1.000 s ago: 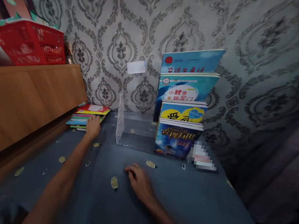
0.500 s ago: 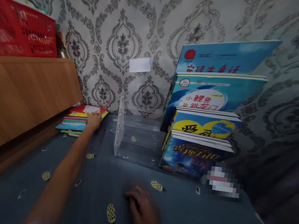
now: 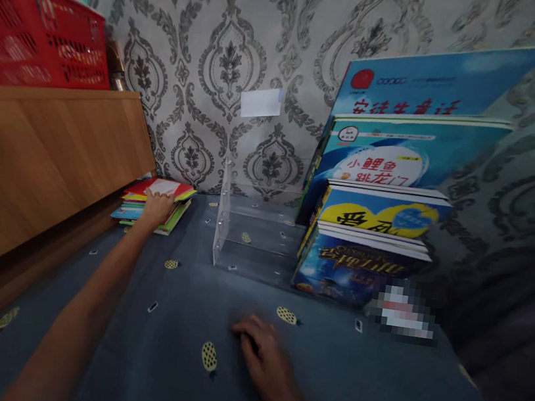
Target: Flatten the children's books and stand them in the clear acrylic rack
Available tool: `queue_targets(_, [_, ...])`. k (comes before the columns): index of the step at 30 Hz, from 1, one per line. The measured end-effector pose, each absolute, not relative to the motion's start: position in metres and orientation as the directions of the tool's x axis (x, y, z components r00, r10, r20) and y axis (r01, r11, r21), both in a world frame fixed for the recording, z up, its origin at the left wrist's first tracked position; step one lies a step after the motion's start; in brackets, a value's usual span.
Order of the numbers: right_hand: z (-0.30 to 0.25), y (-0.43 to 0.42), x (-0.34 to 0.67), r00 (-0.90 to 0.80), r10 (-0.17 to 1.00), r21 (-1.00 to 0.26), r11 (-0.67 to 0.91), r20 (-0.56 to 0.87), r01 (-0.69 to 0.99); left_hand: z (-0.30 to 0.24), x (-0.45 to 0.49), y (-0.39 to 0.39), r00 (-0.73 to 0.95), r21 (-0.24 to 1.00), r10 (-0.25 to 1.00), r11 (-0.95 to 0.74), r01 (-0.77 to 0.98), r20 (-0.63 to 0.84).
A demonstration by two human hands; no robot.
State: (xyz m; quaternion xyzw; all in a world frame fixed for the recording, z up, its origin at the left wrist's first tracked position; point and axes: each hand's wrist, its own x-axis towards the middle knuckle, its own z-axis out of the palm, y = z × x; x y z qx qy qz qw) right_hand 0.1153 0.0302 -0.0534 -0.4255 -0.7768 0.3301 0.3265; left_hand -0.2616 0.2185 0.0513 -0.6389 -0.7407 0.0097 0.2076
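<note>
At the left, my left hand (image 3: 159, 205) reaches to a stack of thin colourful books (image 3: 131, 209) beside the wooden furniture. Its fingers curl over the near edge of the upper books, red and yellow on top; the thumb is hidden. A green book juts out lower down on the right of the stack. My right hand (image 3: 262, 349) rests low over the dark blue sheet (image 3: 167, 346), loosely curled with a gap between thumb and forefinger, holding nothing. Ahead of it stands a clear tiered rack (image 3: 221, 220), its right part filled with upright books (image 3: 363, 260).
A red plastic basket (image 3: 61, 39) sits on the wooden furniture (image 3: 48, 163) at the left. Patterned wallpaper (image 3: 228, 55) rises behind, with a white label (image 3: 260, 102) in front of it above the rack. A blurred-out item (image 3: 404, 312) lies right of the books.
The view has shifted slightly. My left hand has moved a little leftward along the stack, and the green lower book now shows on its right side. My right hand stays low over the sheet.
</note>
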Motion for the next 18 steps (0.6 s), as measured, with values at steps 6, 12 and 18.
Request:
queue_targets(6, [-0.053, 0.032, 0.117, -0.437, 0.873, -0.791, 0.421, 0.218, 0.445, 0.055, -0.263, 0.208, -0.078, -0.276, 0.959, 0.155, 0.949, 0.272])
queue_targets(12, [-0.052, 0.032, 0.115, -0.428, 0.874, -0.788, 0.426, 0.230, 0.445, 0.058, -0.285, 0.205, -0.180, -0.179, 0.955, 0.225, 0.958, 0.236])
queue_targets(18, [-0.049, 0.031, 0.116, -0.436, 0.873, -0.772, 0.429, 0.220, 0.469, 0.058, -0.301, 0.197, -0.208, -0.134, 0.962, 0.232, 0.963, 0.175])
